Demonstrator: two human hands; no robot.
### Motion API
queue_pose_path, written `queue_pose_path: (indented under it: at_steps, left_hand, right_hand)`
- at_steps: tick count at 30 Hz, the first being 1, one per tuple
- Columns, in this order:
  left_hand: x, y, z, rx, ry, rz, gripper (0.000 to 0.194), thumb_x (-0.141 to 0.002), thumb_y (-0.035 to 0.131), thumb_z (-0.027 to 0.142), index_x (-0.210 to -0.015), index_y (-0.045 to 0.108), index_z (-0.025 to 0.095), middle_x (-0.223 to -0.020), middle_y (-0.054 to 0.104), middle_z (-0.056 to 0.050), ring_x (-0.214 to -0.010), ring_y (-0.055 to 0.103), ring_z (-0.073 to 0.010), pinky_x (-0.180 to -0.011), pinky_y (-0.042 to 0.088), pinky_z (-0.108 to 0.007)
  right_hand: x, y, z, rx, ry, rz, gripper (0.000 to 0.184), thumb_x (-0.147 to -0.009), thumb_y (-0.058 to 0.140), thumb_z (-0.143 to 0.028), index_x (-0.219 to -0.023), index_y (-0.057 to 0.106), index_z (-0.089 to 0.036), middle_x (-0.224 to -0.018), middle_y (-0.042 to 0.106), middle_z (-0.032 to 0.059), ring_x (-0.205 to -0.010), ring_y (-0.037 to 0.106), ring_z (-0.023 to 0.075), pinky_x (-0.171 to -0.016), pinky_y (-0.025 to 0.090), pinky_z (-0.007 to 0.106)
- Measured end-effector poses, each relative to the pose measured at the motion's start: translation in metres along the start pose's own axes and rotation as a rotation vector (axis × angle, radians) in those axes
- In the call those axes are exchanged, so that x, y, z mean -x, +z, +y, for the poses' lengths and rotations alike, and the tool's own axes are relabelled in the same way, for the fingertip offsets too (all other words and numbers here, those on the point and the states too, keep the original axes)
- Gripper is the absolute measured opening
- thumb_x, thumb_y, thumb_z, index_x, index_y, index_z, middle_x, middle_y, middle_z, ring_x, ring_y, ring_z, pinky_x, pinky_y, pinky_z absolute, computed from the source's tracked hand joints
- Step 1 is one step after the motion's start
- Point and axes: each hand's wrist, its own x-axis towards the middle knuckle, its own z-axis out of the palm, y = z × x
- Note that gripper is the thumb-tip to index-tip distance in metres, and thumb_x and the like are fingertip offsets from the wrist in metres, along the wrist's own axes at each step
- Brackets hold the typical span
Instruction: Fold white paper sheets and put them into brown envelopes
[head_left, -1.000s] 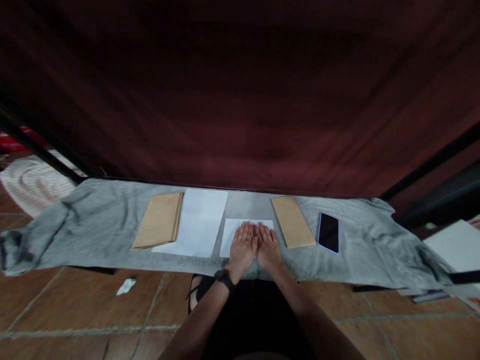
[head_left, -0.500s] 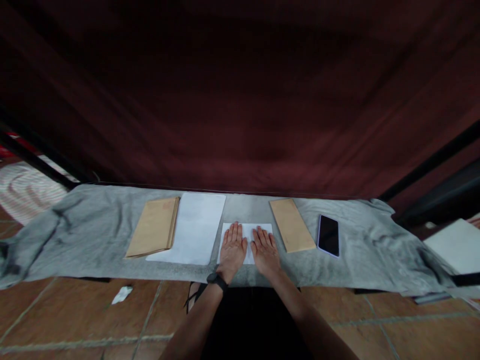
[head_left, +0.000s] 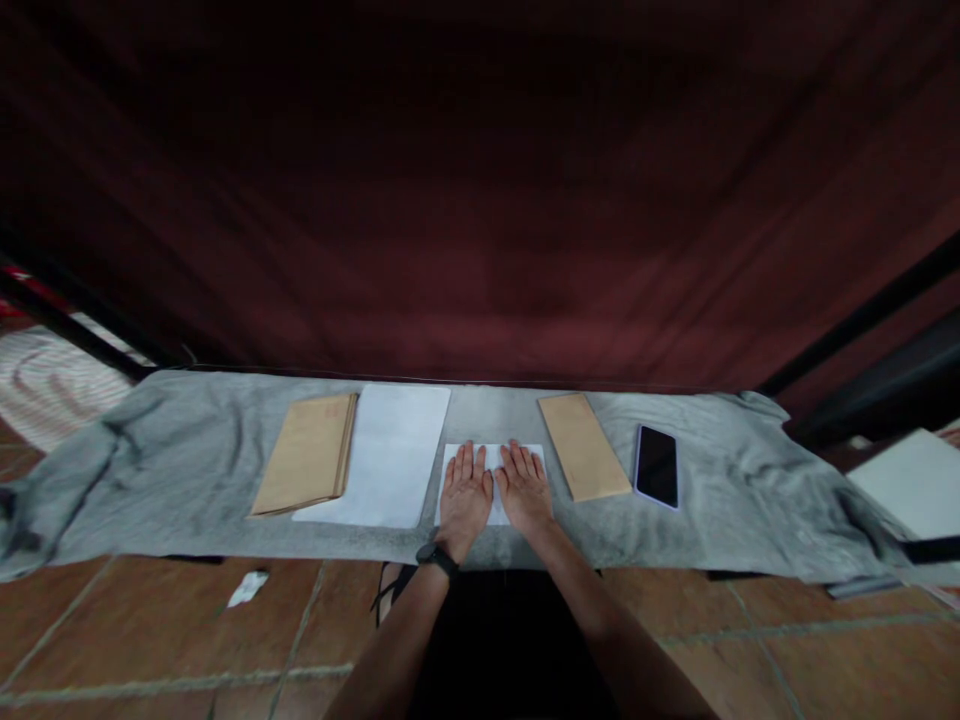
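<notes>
A folded-looking white sheet of paper lies flat on the grey cloth in front of me, partly covered by my hands. My left hand rests palm down on its left half, fingers stretched out, with a dark watch on the wrist. On the right half lies my right hand, also flat, its fingers spread a little. The two thumbs are close to each other near the middle of the paper. Just right of the sheet is a single brown envelope, set at a slant. To the left are larger white sheets.
Several brown envelopes are stacked at the left, overlapping the large white sheets. A phone lies right of the single envelope. Grey cloth covers the long, narrow surface. Behind it hangs a dark red curtain.
My hands were side by side at the sheet's middle, then moved apart. Since then the right hand has shifted slightly back toward the left one. The envelopes and phone stay put.
</notes>
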Motion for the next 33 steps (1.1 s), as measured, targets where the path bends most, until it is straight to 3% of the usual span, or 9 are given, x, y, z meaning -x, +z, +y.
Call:
queue_pose_path:
  at_steps: [7, 15, 22, 28, 33]
  left_hand:
    - [-0.001, 0.002, 0.000, -0.013, -0.039, 0.035, 0.058, -0.096, 0.033, 0.023, -0.150, 0.038, 0.002, -0.158, 0.037, -0.019, -0.150, 0.029, -0.0264, -0.122, 0.028, -0.045]
    - [0.000, 0.005, 0.000, 0.000, -0.031, 0.086, 0.058, -0.094, 0.035, 0.022, -0.149, 0.040, 0.003, -0.156, 0.040, -0.019, -0.149, 0.031, -0.0270, -0.121, 0.031, -0.046]
    - [0.001, 0.004, -0.001, -0.005, -0.002, 0.064, 0.060, -0.095, 0.034, 0.021, -0.151, 0.036, 0.003, -0.158, 0.036, -0.019, -0.151, 0.026, -0.0274, -0.122, 0.028, -0.048]
    - [0.003, -0.003, -0.001, 0.005, -0.005, 0.052, 0.059, -0.095, 0.034, 0.022, -0.150, 0.037, 0.001, -0.157, 0.039, -0.020, -0.150, 0.029, -0.0272, -0.122, 0.027, -0.046]
    - [0.020, -0.009, -0.009, 0.011, 0.002, 0.058, 0.060, -0.096, 0.033, 0.025, -0.150, 0.037, 0.001, -0.157, 0.038, -0.020, -0.149, 0.030, -0.0281, -0.121, 0.028, -0.047]
  right_hand:
    - [0.008, 0.004, 0.005, 0.029, 0.115, 0.076, 0.057, -0.103, 0.036, -0.038, -0.151, 0.040, -0.007, -0.157, 0.038, 0.0163, -0.146, 0.035, 0.0266, -0.120, 0.022, 0.044]
    - [0.029, 0.002, 0.009, 0.059, 0.163, 0.121, 0.062, -0.102, 0.036, -0.037, -0.151, 0.036, 0.001, -0.158, 0.034, 0.0227, -0.146, 0.034, 0.0302, -0.119, 0.025, 0.047]
    - [0.052, -0.007, 0.001, 0.025, -0.051, 0.090, 0.048, -0.104, 0.037, -0.033, -0.150, 0.045, -0.021, -0.159, 0.037, 0.0083, -0.145, 0.037, 0.0260, -0.119, 0.023, 0.048]
    - [0.061, -0.009, 0.005, 0.046, -0.010, 0.135, 0.050, -0.103, 0.042, -0.036, -0.149, 0.046, -0.017, -0.157, 0.039, 0.0133, -0.143, 0.040, 0.0268, -0.117, 0.028, 0.046]
    - [0.064, -0.008, 0.007, 0.056, -0.018, 0.168, 0.052, -0.103, 0.043, -0.037, -0.150, 0.044, -0.016, -0.157, 0.040, 0.0147, -0.142, 0.041, 0.0271, -0.117, 0.028, 0.045]
